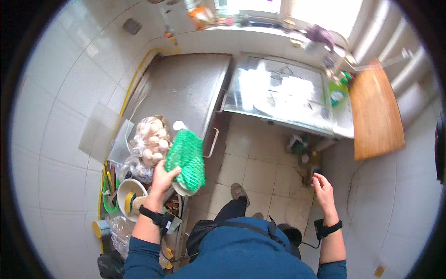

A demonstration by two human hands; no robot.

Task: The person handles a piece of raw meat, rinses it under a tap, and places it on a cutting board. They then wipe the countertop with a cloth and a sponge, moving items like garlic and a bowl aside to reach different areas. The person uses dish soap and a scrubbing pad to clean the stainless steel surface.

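Note:
A piece of green mesh cloth (186,157) is gripped at its near left side by my left hand (163,179), the thumb lying over it. Under the cloth a white rim (184,190) shows, seemingly of a bowl, mostly hidden. To the left of the cloth is a clear plastic bag of mushrooms or similar pale, round food (153,141). A small white round lid (178,125) shows just beyond the cloth. Over the floor on the right, my right hand (323,190) hangs in the air with bent fingers and nothing in it.
A grey metal counter (184,83) runs along the left wall. Ahead is a shiny metal sink unit (240,90). A green detergent bottle (337,93) and an upright wooden board (376,115) stand at its right. A white bowl (122,190) with a yellow sponge (129,201) sits at left.

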